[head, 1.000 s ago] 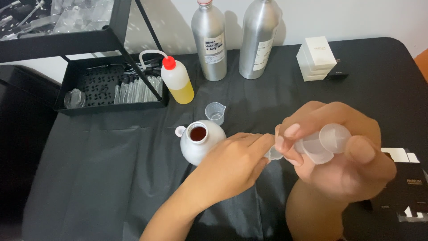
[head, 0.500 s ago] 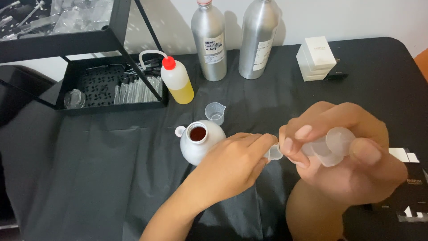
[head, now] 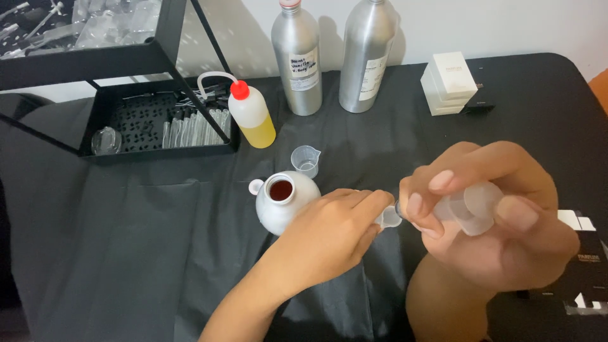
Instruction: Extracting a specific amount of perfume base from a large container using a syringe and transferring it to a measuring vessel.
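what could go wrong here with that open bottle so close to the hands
The open aluminium bottle of dark liquid stands uncapped against the left hand; a nudge could tip it onto the black cloth. The right hand pinches a small clear plastic piece that might slip or drip.

Our right hand (head: 487, 221) covers most of the clear plastic piece (head: 472, 208), so we cannot tell its shape. Our left hand (head: 329, 237) hides its small tip (head: 388, 218). The black box (head: 579, 266) at the counter's right edge is cut off.
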